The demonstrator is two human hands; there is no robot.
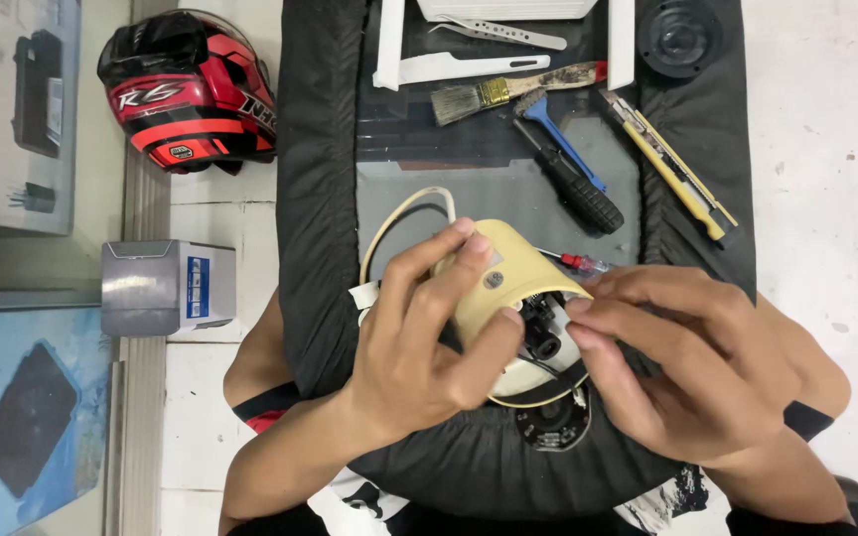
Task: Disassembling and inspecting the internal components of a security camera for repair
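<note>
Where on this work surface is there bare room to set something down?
Free: the grey mat patch between the paintbrush and the cream dome housing, left of the blue-handled screwdriver; also the white floor right of the yellow utility knife. Crowded: the tool row on top, and around both hands.

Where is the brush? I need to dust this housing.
In the head view, the brush lies at the top of the black cloth, between the white plastic strip and the blue-handled screwdriver.
</note>
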